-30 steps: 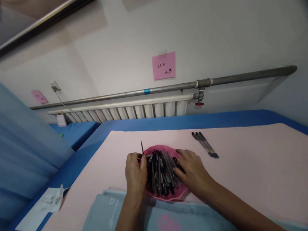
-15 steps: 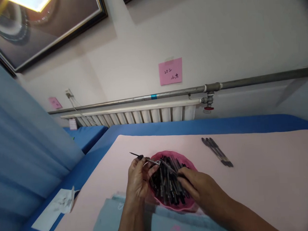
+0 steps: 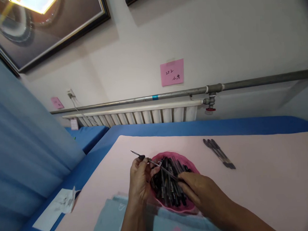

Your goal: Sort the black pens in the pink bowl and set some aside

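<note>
Pen parts in both hands, in line over the bowl

Largest first. A blue padded surface (image 3: 200,127) carries a pink sheet (image 3: 261,179). A light-blue cloth (image 3: 111,216) lies at its near side, partly under my forearms. Ahead of it, on the sheet, sits a pink bowl (image 3: 171,154) with a wavy rim, heaped with black and clear pens (image 3: 171,186). My right hand (image 3: 202,190) is at the bowl's right side, its fingers closed on one end of a clear pen barrel (image 3: 169,173). My left hand (image 3: 139,180), at the left rim, has thumb and fingers pinched narrow on a pen refill (image 3: 135,153), whose tip points up and left. Refill and barrel line up; cannot tell how far one enters the other. Three loose pens (image 3: 219,154) lie side by side, right of the bowl and well apart from it. Smallest: a black pen piece (image 3: 142,157) on the refill, just beside my left fingertips.
</note>
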Demonstrator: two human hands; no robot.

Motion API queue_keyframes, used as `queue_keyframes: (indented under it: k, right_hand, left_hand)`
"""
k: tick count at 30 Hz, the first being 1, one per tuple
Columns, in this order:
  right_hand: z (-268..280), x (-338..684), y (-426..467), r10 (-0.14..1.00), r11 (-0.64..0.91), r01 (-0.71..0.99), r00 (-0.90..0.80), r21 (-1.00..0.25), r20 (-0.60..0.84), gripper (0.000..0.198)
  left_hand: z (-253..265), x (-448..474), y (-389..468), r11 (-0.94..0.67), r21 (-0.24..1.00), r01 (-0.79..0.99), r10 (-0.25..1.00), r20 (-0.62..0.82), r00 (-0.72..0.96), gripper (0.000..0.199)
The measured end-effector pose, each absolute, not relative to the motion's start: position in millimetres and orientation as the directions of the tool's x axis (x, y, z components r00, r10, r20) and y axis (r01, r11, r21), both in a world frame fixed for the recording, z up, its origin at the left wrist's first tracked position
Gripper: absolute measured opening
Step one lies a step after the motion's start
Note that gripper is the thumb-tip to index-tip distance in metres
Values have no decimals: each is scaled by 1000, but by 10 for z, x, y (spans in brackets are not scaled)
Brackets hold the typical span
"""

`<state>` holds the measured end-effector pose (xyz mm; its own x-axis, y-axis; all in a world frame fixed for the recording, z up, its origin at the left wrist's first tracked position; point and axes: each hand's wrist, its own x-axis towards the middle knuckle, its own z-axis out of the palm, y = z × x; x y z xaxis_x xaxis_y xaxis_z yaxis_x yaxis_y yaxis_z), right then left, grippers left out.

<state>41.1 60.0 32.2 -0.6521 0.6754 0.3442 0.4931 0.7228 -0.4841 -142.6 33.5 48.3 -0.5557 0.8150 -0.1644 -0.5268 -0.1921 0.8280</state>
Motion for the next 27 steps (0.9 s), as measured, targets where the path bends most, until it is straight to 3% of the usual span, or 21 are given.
queue_keyframes:
  k: [6,16,27]
  right_hand:
    - [384,401,588,691,691,535,-687,-486,225,21]
    - [441,397,554,727,560,493,-678,-666,109,17]
    - [330,350,597,824,459,331,-505,-825,256,18]
  left_hand:
    - [459,-1395,348,-194,835,-515,845,-125,-521,30]
    - [494,-1369,322,-131,911,-391,858,-94,-505,26]
    - [432,-1171,272,71,945,-320,992,-102,-80,26]
